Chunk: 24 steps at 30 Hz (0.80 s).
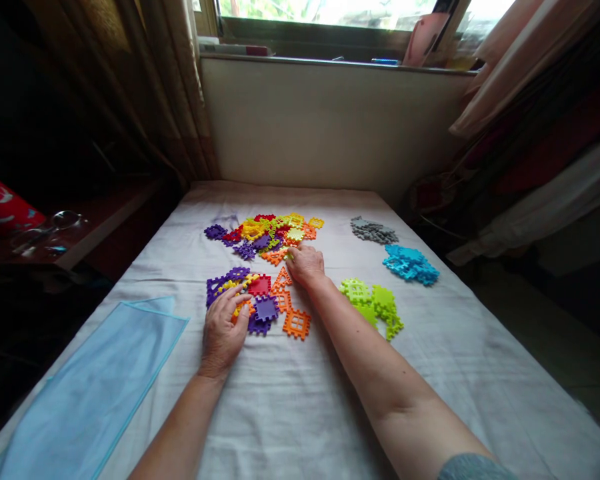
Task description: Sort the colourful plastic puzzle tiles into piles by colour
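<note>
My left hand [226, 328] lies with fingers spread over the left side of a near pile of interlocking plastic building tiles, touching yellow and orange ones. In that pile are a purple square tile [267, 308], a red square tile [260, 285] and an orange window tile [297, 323]. My right hand [306, 265] reaches to the front edge of a farther mixed pile, fingers pinched together. A bit of lime-green tile [289, 253] shows at its fingertips, mostly hidden. Beside them in the far pile are an orange triangular tile [274, 257] and yellow tiles [255, 230].
Lime-green tiles [383, 298] lie right of my right forearm. Farther right are blue tiles [411, 265] and grey tiles [373, 231]. A light blue cloth [95, 380] covers the left of the sheeted surface [275, 420]. A wall [320, 123] stands behind.
</note>
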Available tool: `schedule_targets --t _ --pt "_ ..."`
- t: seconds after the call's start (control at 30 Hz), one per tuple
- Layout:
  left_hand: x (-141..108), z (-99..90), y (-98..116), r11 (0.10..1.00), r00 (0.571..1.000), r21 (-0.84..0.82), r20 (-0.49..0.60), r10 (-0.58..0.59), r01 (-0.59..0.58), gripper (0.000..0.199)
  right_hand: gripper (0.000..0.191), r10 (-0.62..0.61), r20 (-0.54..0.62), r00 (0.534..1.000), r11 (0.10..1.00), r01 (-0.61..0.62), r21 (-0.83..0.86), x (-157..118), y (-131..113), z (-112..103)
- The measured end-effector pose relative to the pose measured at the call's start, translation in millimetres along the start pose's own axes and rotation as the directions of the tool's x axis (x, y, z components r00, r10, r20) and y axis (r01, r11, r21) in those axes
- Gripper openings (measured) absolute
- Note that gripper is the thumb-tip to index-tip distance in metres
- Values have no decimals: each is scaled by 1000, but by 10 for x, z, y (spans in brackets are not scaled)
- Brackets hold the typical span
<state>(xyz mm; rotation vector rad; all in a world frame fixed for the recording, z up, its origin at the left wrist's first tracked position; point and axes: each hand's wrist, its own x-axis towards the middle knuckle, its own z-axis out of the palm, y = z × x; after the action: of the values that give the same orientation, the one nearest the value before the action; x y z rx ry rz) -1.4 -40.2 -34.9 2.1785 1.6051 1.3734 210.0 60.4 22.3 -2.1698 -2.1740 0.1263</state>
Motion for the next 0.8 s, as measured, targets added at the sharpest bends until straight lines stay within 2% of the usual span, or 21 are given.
schedule_targets --t 0.17,0.27,0.43,0.6,0.7,0.8 --pt "5 -5 9 1000 1000 -5 -1 -4 4 23 34 27 23 999 999 -26 -27 -174 38 -54" --pt "6 -2 7 1000 1000 0 4 -11 11 23 37 52 51 997 999 -51 -19 -331 150 -127" --pt "15 -8 19 1000 1000 3 14 -8 8 25 42 151 39 988 988 -151 12 -638 620 -364" --pt "33 -26 29 1000 999 6 35 -25 25 25 46 257 97 962 965 -261 34 -888 1175 -608" --pt "41 -36 28 1000 999 6 43 -23 23 24 47 238 154 959 967 -249 56 -961 1352 -616" --pt "41 -40 25 1000 999 6 40 -15 14 24 47 219 169 961 969 -234 74 -968 1402 -571"
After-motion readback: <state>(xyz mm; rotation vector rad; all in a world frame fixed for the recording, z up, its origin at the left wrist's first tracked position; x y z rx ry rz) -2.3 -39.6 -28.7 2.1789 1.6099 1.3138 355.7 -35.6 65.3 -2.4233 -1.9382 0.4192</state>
